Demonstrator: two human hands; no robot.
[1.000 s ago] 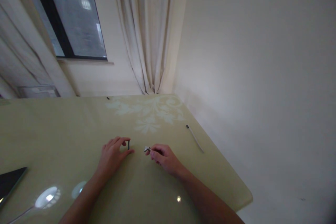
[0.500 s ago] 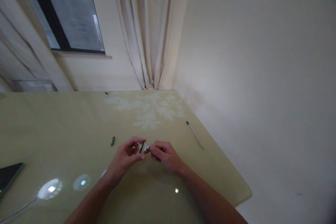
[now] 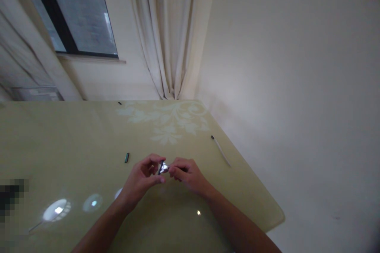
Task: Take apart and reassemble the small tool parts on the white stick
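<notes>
Between my two hands, above the table, is a razor with a shiny silver neck [image 3: 164, 167]. Its dark, narrow blade cartridge [image 3: 160, 167] lies on the left side, against the silver neck. My left hand [image 3: 144, 172] grips the cartridge at its ends, thumb below and fingertips above. With closed fingers, my right hand [image 3: 185, 172] holds the razor's handle, which is mostly hidden inside the grip. A small dark and green piece [image 3: 127, 157], looking like another cartridge, rests on the table left of my left hand.
The glossy yellow-green table [image 3: 74, 138] meets the wall along its right side. A thin pale stick with a dark tip [image 3: 221, 151] lies near the right edge. A tiny dark piece [image 3: 120, 103] sits at the far edge. A dark, blurred-out object [image 3: 10, 195] is at left.
The silver neck and the dark cartridge, apart by a small gap before, now meet. The neck has turned and shines brighter. Both hands stay in nearly the same place.
</notes>
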